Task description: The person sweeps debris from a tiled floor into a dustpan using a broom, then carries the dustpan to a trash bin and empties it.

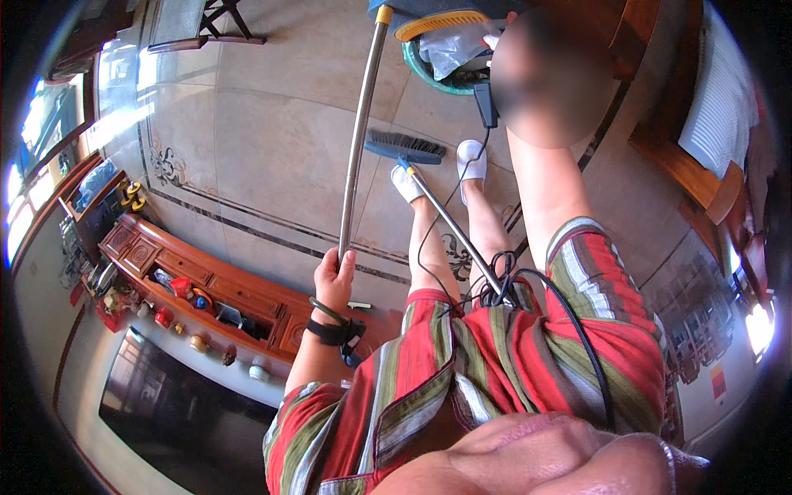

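My left hand (335, 276) grips the metal handle of a long-handled dustpan (433, 15), whose blue pan with a yellow comb edge is at the top, over a green waste bin (427, 77). The bin holds a clear plastic bag (451, 49) and dark refuse. My right arm reaches to the bin's right side; a blurred patch covers most of my right hand, so its grip is hidden. A broom (405, 148) with dark bristles rests on the floor by my white slippers (471, 158), its metal handle leaning towards my body. A cable with a black box (486, 105) hangs near the bin.
A long carved wooden cabinet (216, 278) with several small items stands at the left, near a large dark television (179, 408). A wooden seat with a pale ribbed cushion (721, 99) is at the right. Part of a folding-leg stand (232, 21) shows at the top left.
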Motion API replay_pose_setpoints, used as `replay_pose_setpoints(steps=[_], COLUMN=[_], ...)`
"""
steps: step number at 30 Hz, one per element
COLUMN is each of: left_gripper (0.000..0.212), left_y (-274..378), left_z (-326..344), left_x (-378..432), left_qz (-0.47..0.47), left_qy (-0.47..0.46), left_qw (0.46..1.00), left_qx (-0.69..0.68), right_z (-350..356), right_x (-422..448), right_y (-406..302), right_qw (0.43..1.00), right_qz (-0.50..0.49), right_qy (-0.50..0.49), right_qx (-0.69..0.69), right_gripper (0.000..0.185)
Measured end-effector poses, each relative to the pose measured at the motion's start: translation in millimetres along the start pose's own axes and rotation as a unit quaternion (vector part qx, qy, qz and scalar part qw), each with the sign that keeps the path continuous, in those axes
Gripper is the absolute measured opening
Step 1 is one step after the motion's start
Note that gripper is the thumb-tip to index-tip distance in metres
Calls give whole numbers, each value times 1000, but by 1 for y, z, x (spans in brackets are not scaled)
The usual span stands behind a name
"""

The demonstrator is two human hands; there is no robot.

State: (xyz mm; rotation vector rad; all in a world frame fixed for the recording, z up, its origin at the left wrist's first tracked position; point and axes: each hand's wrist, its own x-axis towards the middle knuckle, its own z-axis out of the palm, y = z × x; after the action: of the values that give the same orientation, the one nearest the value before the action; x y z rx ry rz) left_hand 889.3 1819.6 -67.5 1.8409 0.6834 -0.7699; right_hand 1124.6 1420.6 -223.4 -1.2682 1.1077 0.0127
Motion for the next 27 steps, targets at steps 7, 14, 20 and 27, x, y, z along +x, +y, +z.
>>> replay_pose_setpoints(steps=[7, 14, 20, 27], left_gripper=[15, 15, 15, 15], left_y=[-7, -3, -4, -9], left_z=[-2, -3, -3, -3], left_x=[6, 4, 8, 10], left_qz=[-6, -16, -3, 0], left_qy=[-4, -2, -5, 0], left_qw=[999, 999, 1000, 999], left_qx=[-32, -34, -28, -37], right_z=[7, 1, -7, -15], right_x=[12, -6, 8, 19], right_y=[11, 15, 42, 40], right_qw=[987, 988, 983, 987], right_qz=[-93, -141, -65, 95], right_qy=[59, 47, 61, -105], right_qx=[116, -40, -159, 75], right_gripper=[48, 42, 70, 88])
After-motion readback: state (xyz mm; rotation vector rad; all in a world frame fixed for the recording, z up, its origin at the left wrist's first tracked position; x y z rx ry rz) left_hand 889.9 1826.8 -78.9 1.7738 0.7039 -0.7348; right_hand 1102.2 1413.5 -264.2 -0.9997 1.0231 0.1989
